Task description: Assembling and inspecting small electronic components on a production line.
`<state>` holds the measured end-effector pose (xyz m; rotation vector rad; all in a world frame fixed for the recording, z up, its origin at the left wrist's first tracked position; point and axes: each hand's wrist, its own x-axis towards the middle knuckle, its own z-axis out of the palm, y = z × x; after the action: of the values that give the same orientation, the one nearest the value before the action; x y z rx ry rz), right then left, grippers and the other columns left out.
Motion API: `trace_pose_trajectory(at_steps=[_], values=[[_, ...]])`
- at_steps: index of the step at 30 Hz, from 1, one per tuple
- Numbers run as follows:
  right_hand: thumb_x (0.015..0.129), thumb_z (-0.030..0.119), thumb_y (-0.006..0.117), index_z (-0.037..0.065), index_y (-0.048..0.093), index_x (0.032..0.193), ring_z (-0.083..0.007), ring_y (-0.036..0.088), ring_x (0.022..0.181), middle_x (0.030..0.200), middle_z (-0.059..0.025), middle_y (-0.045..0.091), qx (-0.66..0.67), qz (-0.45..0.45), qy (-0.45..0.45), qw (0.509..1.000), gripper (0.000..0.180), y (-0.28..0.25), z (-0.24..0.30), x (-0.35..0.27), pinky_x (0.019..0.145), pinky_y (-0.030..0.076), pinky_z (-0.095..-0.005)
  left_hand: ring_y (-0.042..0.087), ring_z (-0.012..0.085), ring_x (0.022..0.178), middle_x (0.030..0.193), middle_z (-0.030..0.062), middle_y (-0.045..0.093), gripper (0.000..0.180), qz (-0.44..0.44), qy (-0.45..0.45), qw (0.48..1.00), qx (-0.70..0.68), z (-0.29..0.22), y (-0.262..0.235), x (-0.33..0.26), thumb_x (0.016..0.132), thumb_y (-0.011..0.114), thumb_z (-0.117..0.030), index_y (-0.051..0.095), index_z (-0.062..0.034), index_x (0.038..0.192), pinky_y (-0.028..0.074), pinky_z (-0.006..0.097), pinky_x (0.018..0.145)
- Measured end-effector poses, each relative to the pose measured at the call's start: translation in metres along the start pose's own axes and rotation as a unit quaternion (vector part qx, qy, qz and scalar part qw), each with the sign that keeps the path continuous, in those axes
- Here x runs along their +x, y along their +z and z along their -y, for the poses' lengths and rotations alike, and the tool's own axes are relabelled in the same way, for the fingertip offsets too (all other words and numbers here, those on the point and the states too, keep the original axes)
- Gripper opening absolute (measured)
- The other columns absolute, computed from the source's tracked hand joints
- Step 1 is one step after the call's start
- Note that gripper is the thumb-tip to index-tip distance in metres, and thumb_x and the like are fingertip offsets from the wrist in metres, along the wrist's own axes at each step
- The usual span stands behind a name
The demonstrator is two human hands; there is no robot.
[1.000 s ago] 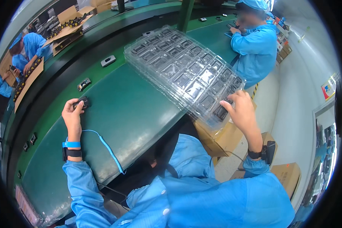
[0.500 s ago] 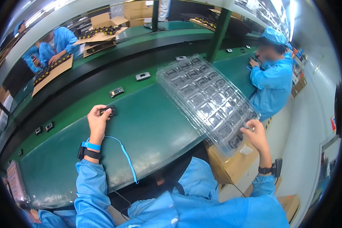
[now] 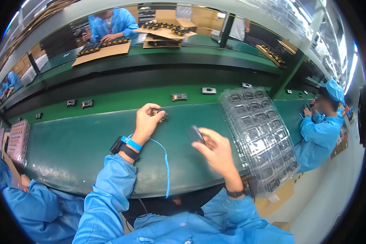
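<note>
We see our left hand near the middle of the frame, thumb and fingers closed on a small dark device, which sits just above the green bench top; whether it touches the surface we cannot tell. Our right hand, right of centre and lower, pinches a flat dark piece between thumb and fingers, the piece tilted and slightly blurred over the bench. A blue wristband circles our left wrist, with a coiled blue cord dropping from it toward the bench's near edge. Right of our right hand lies a clear plastic tray with rows of compartments, many of them showing dark pieces, its lower end reaching past the bench edge. Along the brighter green strip behind the bench top we find an open-looking device near the centre, a grey one to its right, and two dark ones farther left. At the right of the frame a co-worker in blue holds something small; in the upper left another person has a hand by black-and-yellow parts on cardboard.
</note>
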<state>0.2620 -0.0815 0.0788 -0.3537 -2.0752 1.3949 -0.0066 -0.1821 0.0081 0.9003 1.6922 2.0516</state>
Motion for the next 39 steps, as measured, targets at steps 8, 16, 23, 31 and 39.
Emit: trace_pose_trajectory(at_steps=[8, 16, 23, 31, 39], values=[[0.109, 0.017, 0.061, -0.003, 0.068, 0.131, -0.0060, 0.047, 0.070, 0.093, 0.0002, 0.059, 0.348, 0.011, 0.069, 0.935, 0.031, 0.078, -0.079, 0.147, 0.061, 0.042, -0.0230, 0.071, 0.0142, 0.083, 0.102, 0.0096, 0.072, 0.020, -0.030, -0.030, 0.997, -0.061, 0.003, 0.000, 0.009, 0.101, 0.068, -0.005, 0.066, 0.0045, 0.118, 0.060, 0.025, 0.069], [0.103, 0.015, 0.068, 0.001, 0.077, 0.117, -0.0060, 0.052, 0.071, 0.087, 0.0022, 0.057, 0.178, 0.081, 0.095, 0.976, 0.022, 0.081, -0.089, 0.142, 0.059, 0.043, -0.0234, 0.071, 0.0171, 0.088, 0.104, 0.0101, 0.072, 0.037, -0.018, -0.051, 0.994, -0.096, 0.000, -0.011, 0.004, 0.113, 0.051, -0.030, 0.068, 0.0022, 0.116, 0.061, 0.029, 0.073], [0.096, 0.015, 0.075, 0.003, 0.079, 0.113, -0.0164, 0.063, 0.078, 0.093, -0.0085, 0.063, -0.012, 0.049, -0.033, 0.998, 0.021, 0.086, -0.091, 0.141, 0.072, 0.051, -0.0319, 0.071, 0.0162, 0.095, 0.111, 0.0089, 0.072, 0.025, 0.005, -0.022, 0.998, -0.060, -0.003, -0.006, 0.004, 0.108, 0.061, -0.020, 0.069, 0.0007, 0.120, 0.062, 0.029, 0.075], [0.099, 0.006, 0.069, -0.003, 0.075, 0.114, -0.0115, 0.066, 0.076, 0.100, -0.0076, 0.068, 0.125, 0.057, -0.010, 0.990, 0.018, 0.086, -0.095, 0.140, 0.065, 0.056, -0.0265, 0.072, 0.0164, 0.095, 0.111, 0.0097, 0.072, 0.025, -0.025, -0.039, 0.994, -0.094, -0.002, -0.005, 0.004, 0.107, 0.062, -0.016, 0.067, 0.0023, 0.123, 0.063, 0.031, 0.077], [0.100, 0.003, 0.067, -0.004, 0.074, 0.114, -0.0110, 0.067, 0.076, 0.093, -0.0078, 0.073, 0.168, 0.063, 0.022, 0.983, 0.017, 0.084, -0.096, 0.142, 0.066, 0.057, -0.0260, 0.072, 0.0151, 0.093, 0.108, 0.0101, 0.073, 0.023, -0.018, -0.030, 0.995, -0.097, -0.003, -0.006, 0.003, 0.106, 0.063, -0.014, 0.068, 0.0025, 0.120, 0.063, 0.029, 0.074]])
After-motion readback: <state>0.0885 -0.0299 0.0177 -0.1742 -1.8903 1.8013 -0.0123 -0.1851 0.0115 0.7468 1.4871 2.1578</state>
